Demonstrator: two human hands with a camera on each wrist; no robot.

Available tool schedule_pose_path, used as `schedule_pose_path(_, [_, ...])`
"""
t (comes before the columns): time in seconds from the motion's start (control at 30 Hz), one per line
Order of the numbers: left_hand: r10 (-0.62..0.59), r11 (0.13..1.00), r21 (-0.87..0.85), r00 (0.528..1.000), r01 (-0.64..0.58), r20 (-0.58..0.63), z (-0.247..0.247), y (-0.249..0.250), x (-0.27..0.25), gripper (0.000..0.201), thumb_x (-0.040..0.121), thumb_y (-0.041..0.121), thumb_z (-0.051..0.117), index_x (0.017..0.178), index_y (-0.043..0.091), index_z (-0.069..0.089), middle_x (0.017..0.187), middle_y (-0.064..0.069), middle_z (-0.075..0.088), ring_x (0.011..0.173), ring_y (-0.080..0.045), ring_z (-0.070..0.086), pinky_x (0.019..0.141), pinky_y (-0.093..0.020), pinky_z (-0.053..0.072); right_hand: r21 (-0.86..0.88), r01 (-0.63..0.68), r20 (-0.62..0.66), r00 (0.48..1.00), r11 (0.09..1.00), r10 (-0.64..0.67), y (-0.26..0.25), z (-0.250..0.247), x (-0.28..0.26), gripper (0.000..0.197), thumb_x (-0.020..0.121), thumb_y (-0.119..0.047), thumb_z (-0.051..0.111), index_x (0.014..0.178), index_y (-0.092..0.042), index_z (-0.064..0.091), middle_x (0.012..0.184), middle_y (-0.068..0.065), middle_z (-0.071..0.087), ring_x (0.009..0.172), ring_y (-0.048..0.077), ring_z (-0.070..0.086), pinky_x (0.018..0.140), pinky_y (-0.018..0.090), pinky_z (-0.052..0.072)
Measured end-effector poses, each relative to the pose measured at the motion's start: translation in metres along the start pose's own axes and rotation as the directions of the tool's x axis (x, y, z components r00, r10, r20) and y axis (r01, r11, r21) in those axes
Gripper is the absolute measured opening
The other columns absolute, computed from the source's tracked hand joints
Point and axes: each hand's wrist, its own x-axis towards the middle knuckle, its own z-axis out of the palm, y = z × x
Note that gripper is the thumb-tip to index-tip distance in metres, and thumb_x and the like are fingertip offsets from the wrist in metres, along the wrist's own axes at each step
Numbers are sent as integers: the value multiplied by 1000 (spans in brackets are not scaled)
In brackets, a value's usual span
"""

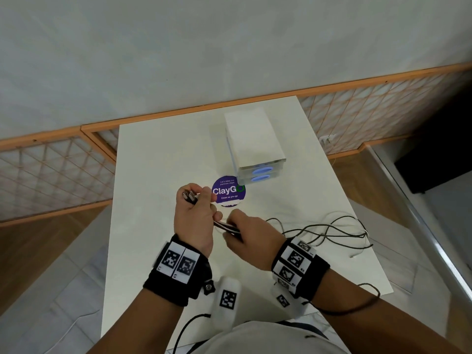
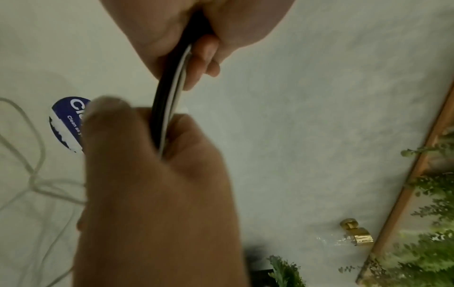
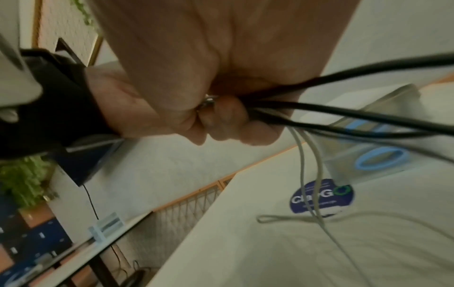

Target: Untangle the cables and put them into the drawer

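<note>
A bundle of black and white cables [image 1: 226, 227] runs between my two hands above the white table [image 1: 158, 162]. My left hand [image 1: 196, 200] grips the plug ends [image 1: 190, 196], which stick out of the top of its fist. Just below and right of it, my right hand [image 1: 233, 226] is curled round the same bundle. The cables' loose lengths [image 1: 332, 231] trail in loops over the table's right side. In the left wrist view the bundle [image 2: 167, 101] spans both fists. The right wrist view shows strands [image 3: 343, 112] leaving my right hand [image 3: 209, 77]. The small drawer unit [image 1: 255, 149] stands behind, both drawers shut.
A round purple sticker [image 1: 229, 192] lies on the table between my hands and the drawer unit. The drawer fronts have blue oval handles [image 1: 263, 171]. One cable end [image 1: 353, 256] hangs near the table's right edge. A wall with a wooden rail runs behind the table.
</note>
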Motion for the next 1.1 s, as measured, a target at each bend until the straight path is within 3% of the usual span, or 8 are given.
schedule_pose_path(0.23, [16, 996, -83, 993, -6, 115, -7, 25, 10, 25, 106, 7, 53, 88, 24, 52, 74, 0, 59, 47, -10, 34, 47, -23, 33, -149, -245, 61, 965, 958, 257, 81, -1, -12, 32, 99, -53, 56, 90, -24, 46, 73, -7, 57, 75, 25, 60, 63, 32, 39])
schedule_pose_path(0.33, [35, 996, -91, 990, -22, 139, -6, 35, 12, 24, 107, 8, 53, 88, 23, 52, 75, 0, 59, 47, -10, 33, 47, -22, 33, -261, -263, 101, 949, 929, 297, 93, -9, -14, 36, 94, -60, 59, 106, -26, 51, 96, -6, 61, 94, 22, 63, 75, 31, 44])
schedule_pose_path(0.43, [22, 996, -85, 984, -7, 178, -1, 38, 8, 23, 107, 7, 53, 89, 22, 53, 74, 0, 59, 46, -9, 33, 46, -22, 32, -160, -159, 63, 983, 974, 171, 73, -20, -12, 81, 82, -65, 69, 148, -27, 42, 139, -3, 54, 126, 17, 57, 105, 34, 47])
schedule_pose_path(0.53, [-4, 999, -35, 970, 13, 244, 10, 32, -2, 22, 106, 4, 52, 90, 19, 52, 70, 0, 60, 45, -9, 32, 45, -22, 28, -104, 66, -45, 996, 992, -71, 29, -25, -9, 96, 78, -67, 69, 155, -24, 32, 151, -4, 46, 135, 15, 47, 113, 33, 41])
schedule_pose_path(0.67, [-5, 999, -46, 959, 19, 284, 18, 33, -12, 22, 106, 4, 53, 90, 19, 52, 70, -1, 60, 45, -9, 32, 45, -22, 27, 68, 217, -105, 972, 974, -210, -11, -22, -6, 33, 98, -46, 60, 112, -17, 54, 100, -2, 66, 87, 17, 62, 79, 36, 53])
schedule_pose_path(0.77, [-9, 993, -109, 967, 38, 255, 10, 45, -5, 23, 107, 7, 52, 88, 20, 52, 74, -1, 59, 45, -8, 33, 45, -21, 31, 82, 145, -35, 989, 986, -142, -12, -28, -11, 36, 105, -44, 51, 85, -15, 46, 69, -2, 53, 62, 18, 49, 61, 36, 45])
schedule_pose_path(1.0, [-59, 986, -147, 988, 80, 141, -14, 40, 4, 6, 102, 17, 64, 101, 12, 63, 86, -4, 67, 56, -12, 57, 56, -26, 54, -29, 162, 43, 986, 986, -161, -13, -49, -19, 28, 109, -42, 39, 93, -20, 43, 72, -1, 53, 64, 22, 49, 64, 40, 44])
schedule_pose_path(1.1, [-21, 998, 66, 1000, 20, 15, -23, 25, 0, 40, 97, 24, 72, 130, 9, 55, 107, -8, 73, 84, -24, 74, 75, -34, 63, -78, 160, 62, 986, 984, -155, -11, -53, -20, 24, 110, -41, 37, 96, -23, 41, 74, -2, 54, 64, 21, 49, 65, 40, 43])
